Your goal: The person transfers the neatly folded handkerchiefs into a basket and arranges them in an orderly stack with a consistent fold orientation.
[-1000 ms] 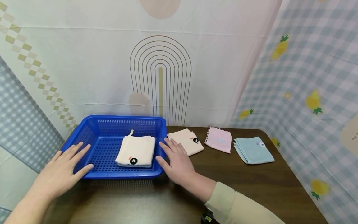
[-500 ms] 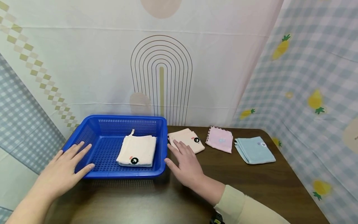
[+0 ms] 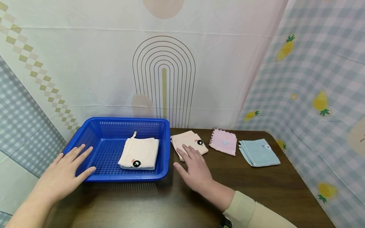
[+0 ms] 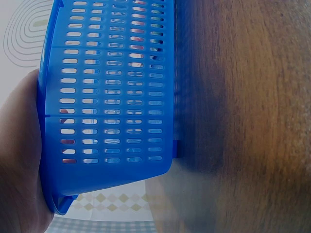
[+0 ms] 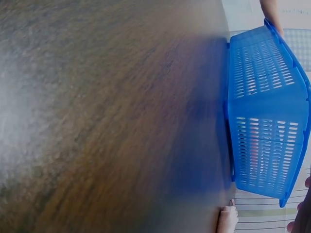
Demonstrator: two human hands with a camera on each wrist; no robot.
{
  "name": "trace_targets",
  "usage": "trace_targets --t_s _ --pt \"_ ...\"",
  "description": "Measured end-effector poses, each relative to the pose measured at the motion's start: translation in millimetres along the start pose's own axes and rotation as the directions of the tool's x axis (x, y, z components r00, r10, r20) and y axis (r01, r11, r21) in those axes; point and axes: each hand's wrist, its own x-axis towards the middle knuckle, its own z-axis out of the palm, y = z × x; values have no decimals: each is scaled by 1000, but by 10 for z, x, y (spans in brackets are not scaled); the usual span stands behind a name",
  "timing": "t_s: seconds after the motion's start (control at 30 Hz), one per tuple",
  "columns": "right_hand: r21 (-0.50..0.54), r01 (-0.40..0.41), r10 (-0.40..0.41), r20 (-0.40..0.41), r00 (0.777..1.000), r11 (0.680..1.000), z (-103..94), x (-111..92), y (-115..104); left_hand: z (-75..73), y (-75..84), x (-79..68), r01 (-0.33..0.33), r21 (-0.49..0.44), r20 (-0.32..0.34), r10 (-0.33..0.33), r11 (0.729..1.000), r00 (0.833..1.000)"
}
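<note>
My left hand (image 3: 61,175) rests with spread fingers on the front left corner of a blue plastic basket (image 3: 128,178); in the left wrist view it lies against the rim beside the slotted wall (image 4: 112,174). A folded cream washcloth (image 3: 141,150) with a black embroidered eye and a hanging loop lies inside the basket. My right hand (image 3: 196,171) hovers over the table just right of the basket, fingers extended, holding nothing. Its fingertips overlap the near edge of a folded pale pink washcloth (image 3: 186,139) in the head view. The right wrist view shows only fingertips (image 5: 307,182) at its edge.
Right of the pale pink cloth, a pink washcloth (image 3: 223,142) with a checked edge and a folded light blue washcloth (image 3: 260,153) lie on the dark wooden table (image 3: 137,209). A patterned curtain (image 3: 222,79) stands along the back and sides.
My right hand has left the basket's right rim and moved right, to the near edge of the pale pink washcloth. The left hand and the basket stay in place.
</note>
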Motion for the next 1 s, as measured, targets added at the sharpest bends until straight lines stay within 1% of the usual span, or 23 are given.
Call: trace_targets --t_s 0.27,0.87,1.0 --pt "-10 -1 1 -4 1000 1000 1 -13 43 11 -10 6 3 3 3 -3 1000 1000" --pt "-66 -26 28 36 999 997 -26 -44 200 24 -25 9 5 0 7 -5 1000 1000" --pt "-76 -31 34 35 999 997 -29 -47 235 18 -20 13 7 1 10 -7 1000 1000"
